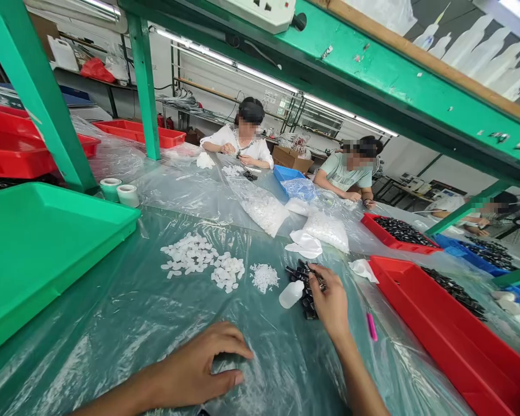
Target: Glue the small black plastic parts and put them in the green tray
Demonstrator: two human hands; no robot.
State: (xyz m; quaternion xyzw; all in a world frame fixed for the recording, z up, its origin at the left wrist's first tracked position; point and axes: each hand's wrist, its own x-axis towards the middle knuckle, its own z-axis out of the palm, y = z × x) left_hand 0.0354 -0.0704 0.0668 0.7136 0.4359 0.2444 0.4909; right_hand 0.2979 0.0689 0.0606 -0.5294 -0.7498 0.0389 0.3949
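Observation:
My right hand (329,300) reaches into a small heap of black parts (304,289) on the plastic-covered table (125,312), fingertips pinched on one of them. A small white bottle (291,294) lies just left of that heap. My left hand (199,367) rests palm down on the plastic sheet near the front edge, fingers curled, holding nothing. Piles of white plastic pieces (190,257), (227,271) and finer white bits (264,277) lie beyond my left hand.
A green tray (34,248) stands at left, a red tray (450,341) with black parts at right. A pink pen (371,326) lies by the red tray. Bags of white parts (266,211), tape rolls (120,190) and three seated people are farther back.

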